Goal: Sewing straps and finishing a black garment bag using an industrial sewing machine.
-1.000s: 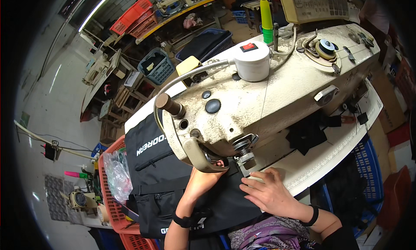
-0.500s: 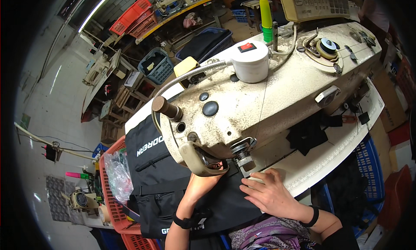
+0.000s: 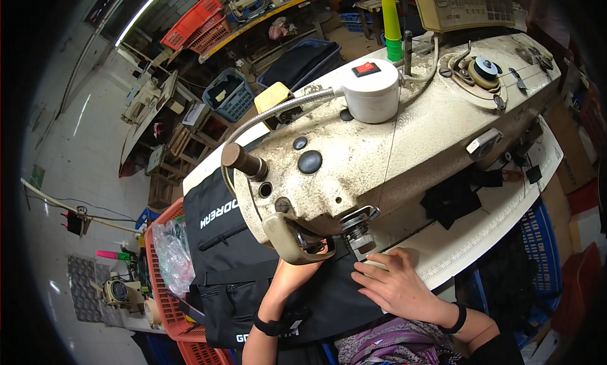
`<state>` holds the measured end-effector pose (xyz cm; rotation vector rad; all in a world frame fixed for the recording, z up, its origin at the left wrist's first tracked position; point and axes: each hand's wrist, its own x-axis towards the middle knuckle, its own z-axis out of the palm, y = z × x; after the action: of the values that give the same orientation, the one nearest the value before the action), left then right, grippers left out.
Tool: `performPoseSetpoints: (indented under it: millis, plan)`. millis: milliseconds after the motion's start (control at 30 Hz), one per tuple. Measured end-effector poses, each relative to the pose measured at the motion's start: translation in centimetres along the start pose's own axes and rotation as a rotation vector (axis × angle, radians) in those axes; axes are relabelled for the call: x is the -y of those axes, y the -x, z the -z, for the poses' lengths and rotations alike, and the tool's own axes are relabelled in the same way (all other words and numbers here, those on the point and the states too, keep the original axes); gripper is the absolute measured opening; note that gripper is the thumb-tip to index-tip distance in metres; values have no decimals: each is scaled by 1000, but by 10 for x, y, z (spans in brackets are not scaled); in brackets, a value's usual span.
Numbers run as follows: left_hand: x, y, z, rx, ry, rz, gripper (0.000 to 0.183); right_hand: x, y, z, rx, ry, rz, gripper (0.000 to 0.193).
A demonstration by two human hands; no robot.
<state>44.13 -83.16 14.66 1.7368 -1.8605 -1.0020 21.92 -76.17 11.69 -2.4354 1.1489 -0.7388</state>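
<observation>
A worn cream sewing machine (image 3: 354, 169) stretches across the middle, with black fabric (image 3: 246, 295) bearing zips and white lettering spread under and around its head. My left hand (image 3: 297, 278) reaches in beneath the machine head, close to the needle area. Its fingers are mostly hidden behind the cream lever (image 3: 281, 241). Just right of the tension knob (image 3: 360, 238), my right hand (image 3: 398, 283) lies on the fabric near its edge, fingers stretched out and slightly apart. The needle and presser foot are out of sight behind the head.
Black scraps (image 3: 452, 197) lie on the white tabletop (image 3: 499, 229) under the machine arm. A red basket (image 3: 155, 264) with clear plastic stands left of the fabric; a blue crate (image 3: 540, 251) is at right. A white lamp housing (image 3: 373, 96) sits on the machine.
The machine's upper part sits slightly further right in the picture. Both hands stay in nearly the same places on the fabric.
</observation>
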Motion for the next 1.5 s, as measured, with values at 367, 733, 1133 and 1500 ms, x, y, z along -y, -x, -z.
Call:
performPoseSetpoints:
  millis: [367,733,1133,1500]
  plan:
    - [2,-2,-2,3,20,3,28,0,-1,1,7,7,-1,32]
    - [-1,-3,-3,-11,18,11,29,1,0,0,0,-2,-4,32]
    - [8,-7,-6,-29,-14,-107,29,1,-1,0,4,9,-1,32]
    - [10,-9,-5,22,-104,-141,31,-7,-25,-2,-24,135,51,42]
